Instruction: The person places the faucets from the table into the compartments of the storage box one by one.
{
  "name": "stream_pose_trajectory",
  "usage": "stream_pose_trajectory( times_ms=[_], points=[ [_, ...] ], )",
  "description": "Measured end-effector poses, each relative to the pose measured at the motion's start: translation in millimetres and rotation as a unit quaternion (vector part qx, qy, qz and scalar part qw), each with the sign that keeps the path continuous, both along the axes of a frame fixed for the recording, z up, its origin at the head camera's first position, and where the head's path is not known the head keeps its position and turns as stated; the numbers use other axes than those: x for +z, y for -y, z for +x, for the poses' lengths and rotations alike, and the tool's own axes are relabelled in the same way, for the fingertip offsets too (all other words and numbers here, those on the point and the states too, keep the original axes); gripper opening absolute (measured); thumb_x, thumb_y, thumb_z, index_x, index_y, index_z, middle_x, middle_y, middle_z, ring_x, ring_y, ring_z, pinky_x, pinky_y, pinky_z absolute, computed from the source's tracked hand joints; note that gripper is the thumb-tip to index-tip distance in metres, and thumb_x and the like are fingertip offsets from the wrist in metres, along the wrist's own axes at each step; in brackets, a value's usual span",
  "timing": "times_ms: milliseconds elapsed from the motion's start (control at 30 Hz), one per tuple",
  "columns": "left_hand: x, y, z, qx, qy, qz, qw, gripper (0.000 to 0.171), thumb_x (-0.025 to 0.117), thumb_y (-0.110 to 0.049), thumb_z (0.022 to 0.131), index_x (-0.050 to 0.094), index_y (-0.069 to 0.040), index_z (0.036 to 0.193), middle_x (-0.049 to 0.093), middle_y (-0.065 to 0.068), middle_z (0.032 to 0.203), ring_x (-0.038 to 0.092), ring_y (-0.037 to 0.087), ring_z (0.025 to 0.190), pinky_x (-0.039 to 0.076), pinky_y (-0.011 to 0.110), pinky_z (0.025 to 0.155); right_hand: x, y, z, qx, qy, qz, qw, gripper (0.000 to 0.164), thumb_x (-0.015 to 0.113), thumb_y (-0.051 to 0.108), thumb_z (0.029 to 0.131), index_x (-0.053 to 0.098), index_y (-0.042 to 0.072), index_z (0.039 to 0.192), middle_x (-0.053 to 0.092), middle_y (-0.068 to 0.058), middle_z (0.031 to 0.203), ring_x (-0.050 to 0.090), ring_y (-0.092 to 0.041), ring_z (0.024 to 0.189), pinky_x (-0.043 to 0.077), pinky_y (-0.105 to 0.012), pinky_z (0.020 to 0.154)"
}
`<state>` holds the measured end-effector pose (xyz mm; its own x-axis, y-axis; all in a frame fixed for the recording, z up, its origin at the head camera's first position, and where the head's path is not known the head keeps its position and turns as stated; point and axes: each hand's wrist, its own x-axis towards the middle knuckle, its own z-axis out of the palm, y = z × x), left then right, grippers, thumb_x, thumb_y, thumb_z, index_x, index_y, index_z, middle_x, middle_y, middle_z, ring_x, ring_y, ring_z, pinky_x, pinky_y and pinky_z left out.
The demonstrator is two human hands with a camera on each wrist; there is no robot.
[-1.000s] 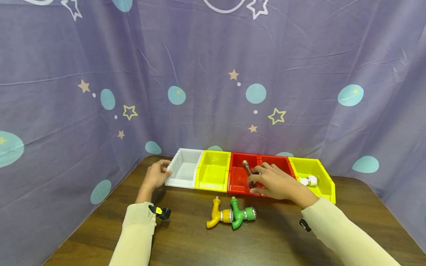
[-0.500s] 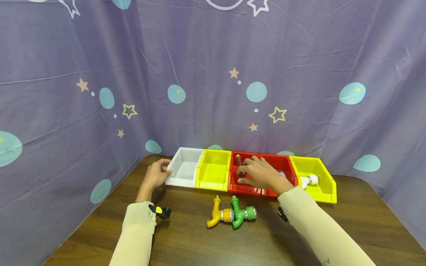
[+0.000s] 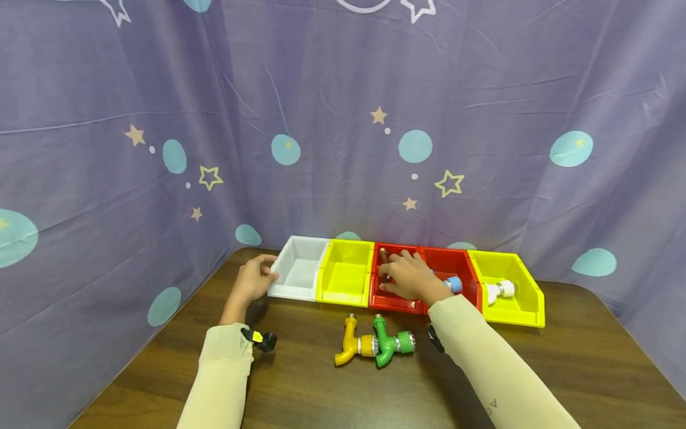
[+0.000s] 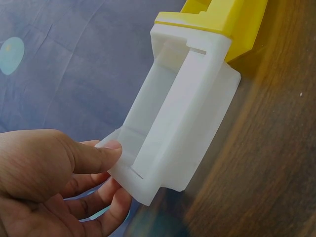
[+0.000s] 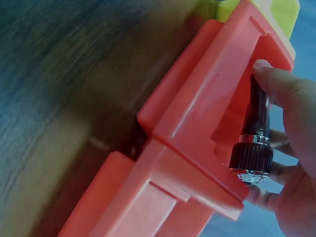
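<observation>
A dark brown tap (image 5: 256, 116) with a ribbed knob is at the left red bin (image 3: 395, 305), where my right hand (image 3: 409, 277) holds it low inside. In the head view the hand covers most of the tap. The right wrist view shows the thumb at the spout end and fingers behind the tap. My left hand (image 3: 253, 279) pinches the side wall of the white bin (image 4: 175, 116), thumb on the inside edge. On the table in front lie a yellow tap (image 3: 349, 342) and a green tap (image 3: 383, 342), side by side.
Bins stand in a row: white, a left yellow bin (image 3: 343, 280), two red ones, and a right yellow bin (image 3: 527, 292). A blue-knobbed tap (image 3: 453, 284) lies in the right red bin (image 3: 447, 259); a white tap (image 3: 501, 290) lies in the right yellow one. A curtain (image 3: 321, 190) hangs behind.
My right hand has moved left and lowered the brown tap into the left red bin, uncovering the blue-knobbed tap in the neighbouring bin. My left hand stays on the white bin.
</observation>
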<state>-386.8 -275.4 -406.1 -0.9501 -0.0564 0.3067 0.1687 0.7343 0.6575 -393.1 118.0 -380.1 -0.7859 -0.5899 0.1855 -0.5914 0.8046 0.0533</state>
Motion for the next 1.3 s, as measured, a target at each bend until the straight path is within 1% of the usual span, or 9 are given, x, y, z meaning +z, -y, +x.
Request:
stream_pose_trajectory(
  times_ms=[167,267,500,633,767,867,967,1133,1300],
  points=[
    [-0.4,-1,-0.5,0.001,0.003,0.002,1.0,0.045,0.073,-0.006,0.092,0.062,-0.003,0.136,0.069,0.019,0.099,0.064,0.032,0.091,0.053,0.04,0.074,-0.1,3,-2.9,-0.003,0.015,0.012,1.0,0.013,0.076,0.04,0.092,0.074,0.029,0.099,0.065,0.003,0.096,0.054,-0.027,0.093,0.043,-0.049,0.084],
    [0.4,-1,0.4,0.005,0.004,0.002,1.0,0.045,0.073,-0.006,0.092,0.062,-0.003,0.136,0.069,0.019,0.099,0.063,0.033,0.091,0.053,0.039,0.073,-1.0,4,-5.1,-0.004,0.025,0.017,1.0,0.012,0.076,0.04,0.092,0.073,0.029,0.096,0.065,0.004,0.093,0.056,-0.026,0.093,0.043,-0.048,0.083],
    [1.8,-2,1.1,0.001,0.009,0.008,0.9999,0.047,0.073,-0.006,0.092,0.061,-0.002,0.137,0.069,0.02,0.1,0.064,0.033,0.093,0.053,0.04,0.075,-4.8,5,-10.2,-0.008,0.05,0.027,0.998,0.011,0.077,0.039,0.092,0.074,0.029,0.093,0.066,0.01,0.086,0.062,-0.022,0.093,0.045,-0.047,0.083],
    [2.6,-1,1.4,0.002,0.015,0.011,0.9998,0.047,0.073,-0.006,0.093,0.06,-0.003,0.138,0.069,0.019,0.101,0.064,0.033,0.093,0.054,0.042,0.077,-6.4,7,-12.3,0.002,0.063,0.023,0.998,0.008,0.078,0.037,0.091,0.075,0.029,0.092,0.066,0.014,0.083,0.064,-0.019,0.09,0.049,-0.044,0.082],
    [3.1,-2,2.2,0.003,0.011,0.011,0.9999,0.046,0.073,-0.006,0.092,0.061,-0.002,0.137,0.069,0.019,0.101,0.064,0.033,0.093,0.054,0.043,0.077,-6.0,8,-12.8,0.013,0.071,0.017,0.997,0.006,0.079,0.035,0.091,0.076,0.029,0.091,0.065,0.016,0.08,0.064,-0.018,0.088,0.05,-0.043,0.079],
    [2.7,-2,2.0,0.004,0.01,0.011,0.9999,0.046,0.073,-0.006,0.092,0.062,-0.003,0.136,0.069,0.02,0.1,0.064,0.034,0.093,0.054,0.042,0.077,-6.2,8,-13.3,0.012,0.079,0.014,0.997,0.006,0.078,0.034,0.091,0.077,0.029,0.091,0.064,0.016,0.077,0.064,-0.018,0.087,0.05,-0.042,0.077],
    [1.3,-1,1.1,0.003,0.013,0.009,0.9999,0.046,0.073,-0.006,0.092,0.061,-0.003,0.136,0.069,0.02,0.101,0.064,0.034,0.094,0.055,0.043,0.077,-7.9,8,-14.3,0.008,0.089,0.016,0.996,0.005,0.078,0.033,0.091,0.078,0.028,0.092,0.064,0.015,0.077,0.064,-0.018,0.087,0.051,-0.043,0.078],
    [-0.3,-1,0.4,0.004,0.018,0.011,0.9998,0.046,0.073,-0.007,0.092,0.061,-0.004,0.136,0.069,0.019,0.1,0.064,0.034,0.094,0.055,0.043,0.078,-11.4,7,-15.3,0.001,0.098,0.026,0.995,0.004,0.078,0.029,0.092,0.079,0.029,0.096,0.067,0.015,0.083,0.065,-0.02,0.093,0.052,-0.046,0.084],
    [-0.5,1,-0.4,0.004,0.011,0.007,0.9999,0.046,0.073,-0.007,0.092,0.061,-0.003,0.136,0.069,0.019,0.1,0.064,0.034,0.093,0.055,0.044,0.078,-10.7,7,-14.7,0.004,0.104,0.025,0.994,0.007,0.078,0.024,0.092,0.08,0.029,0.096,0.068,0.012,0.085,0.066,-0.02,0.093,0.054,-0.046,0.084]
  ],
)
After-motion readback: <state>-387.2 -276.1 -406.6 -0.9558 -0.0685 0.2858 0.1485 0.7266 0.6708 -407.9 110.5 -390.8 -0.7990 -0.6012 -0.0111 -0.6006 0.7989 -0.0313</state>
